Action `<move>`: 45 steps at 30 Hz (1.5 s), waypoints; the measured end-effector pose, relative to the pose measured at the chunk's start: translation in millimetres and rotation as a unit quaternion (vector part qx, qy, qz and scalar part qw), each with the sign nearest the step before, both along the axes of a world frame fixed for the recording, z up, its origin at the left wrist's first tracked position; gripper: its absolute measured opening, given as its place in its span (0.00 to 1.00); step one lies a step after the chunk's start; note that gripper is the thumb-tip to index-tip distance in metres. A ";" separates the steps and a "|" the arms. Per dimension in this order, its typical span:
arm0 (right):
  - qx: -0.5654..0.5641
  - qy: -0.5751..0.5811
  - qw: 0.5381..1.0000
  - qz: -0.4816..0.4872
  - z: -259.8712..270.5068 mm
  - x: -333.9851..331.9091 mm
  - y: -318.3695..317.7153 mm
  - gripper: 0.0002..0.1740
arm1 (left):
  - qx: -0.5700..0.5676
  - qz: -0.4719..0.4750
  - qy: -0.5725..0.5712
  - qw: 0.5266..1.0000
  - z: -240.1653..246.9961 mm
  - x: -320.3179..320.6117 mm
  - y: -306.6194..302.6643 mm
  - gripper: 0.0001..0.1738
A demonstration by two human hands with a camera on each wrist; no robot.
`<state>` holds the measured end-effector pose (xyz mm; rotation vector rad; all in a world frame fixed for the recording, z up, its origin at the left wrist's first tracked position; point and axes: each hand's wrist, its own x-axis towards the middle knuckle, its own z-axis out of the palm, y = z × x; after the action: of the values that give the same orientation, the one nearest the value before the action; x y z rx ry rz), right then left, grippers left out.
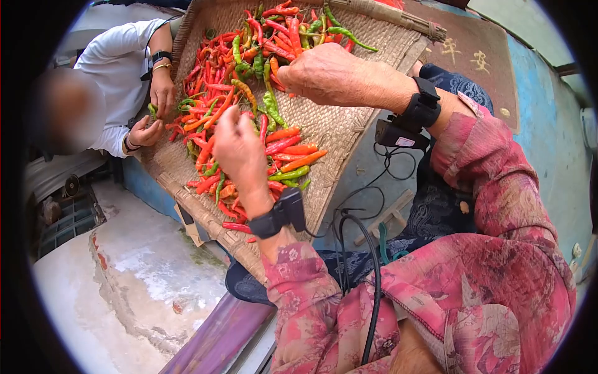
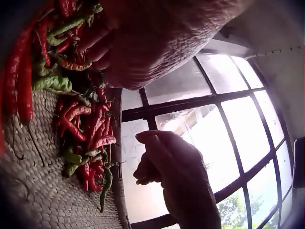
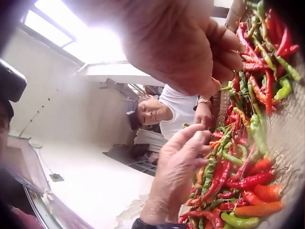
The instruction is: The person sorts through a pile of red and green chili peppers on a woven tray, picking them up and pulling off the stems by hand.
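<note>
Red, orange and green chili peppers (image 1: 289, 149) lie spread over a woven tray (image 1: 339, 134). My left hand (image 1: 240, 153) is over the near part of the pile, its fingers loosely bent with nothing visible in them. In the right wrist view the same left hand (image 3: 174, 174) has its thumb and fingers stretched toward the peppers. My right hand (image 1: 339, 75) hovers over the tray's right side, its fingers bent inward. A green pepper tip (image 3: 225, 88) shows beside its fingertips in the right wrist view; I cannot tell if the hand holds it.
Across the tray, another person in a white shirt (image 1: 121, 68) pinches a small green pepper (image 1: 152, 111). Black cables (image 1: 364, 218) run down beside the tray's right edge. A brown mat (image 1: 483, 56) with yellow characters lies on the blue floor. A barred window (image 2: 209, 138) shows behind.
</note>
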<state>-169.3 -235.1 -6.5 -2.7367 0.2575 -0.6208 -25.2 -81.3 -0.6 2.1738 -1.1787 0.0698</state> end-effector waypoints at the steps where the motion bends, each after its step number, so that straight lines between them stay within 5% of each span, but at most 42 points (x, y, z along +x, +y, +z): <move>1: -0.009 -0.013 1.000 -0.017 1.8 -1.7 -2.4 0.07 | 0.034 -0.022 -0.032 0.999 -16.1 3.5 -13.1 0.18; 8: -0.040 0.009 0.998 -0.041 -0.3 1.2 -13.0 0.06 | 0.227 0.036 -0.078 0.970 -71.9 11.5 -56.0 0.18; 24: -0.020 0.062 0.998 -0.013 -12.2 -1.6 -5.9 0.11 | 0.024 0.025 0.132 0.991 -30.2 -27.5 22.6 0.12; 28: 0.084 -0.013 0.992 0.090 -17.3 1.1 11.6 0.17 | -0.056 -0.022 0.112 0.992 -31.0 -43.9 21.3 0.23; 30: 0.145 0.055 0.983 0.100 -12.2 4.8 22.8 0.18 | -0.019 -0.026 0.141 0.990 -23.5 -58.6 19.4 0.28; 34: 0.123 -0.004 0.984 0.130 -16.6 7.9 26.7 0.19 | 0.011 -0.032 0.149 0.988 -29.2 -66.3 16.3 0.21; 37: 0.151 0.005 0.985 0.078 -9.8 6.0 14.1 0.15 | 0.015 -0.046 0.072 0.996 -34.5 -54.6 18.2 0.15; 41: 0.087 -0.037 0.995 -0.025 -7.0 3.4 -6.4 0.12 | 0.009 0.044 0.134 0.990 -27.3 -23.9 28.2 0.20; 43: 0.071 -0.031 0.996 -0.034 -3.3 -1.7 -10.6 0.12 | 0.042 0.102 -0.172 0.979 -19.3 -18.7 27.3 0.26; 45: 0.077 -0.047 0.995 -0.034 1.8 -7.7 -10.7 0.12 | 0.049 0.090 -0.194 0.976 -14.5 -20.9 18.0 0.26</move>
<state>-176.9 -245.7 -4.7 -2.5530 0.3627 -0.7141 -46.1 -63.4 -15.2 2.4222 -1.2068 0.5480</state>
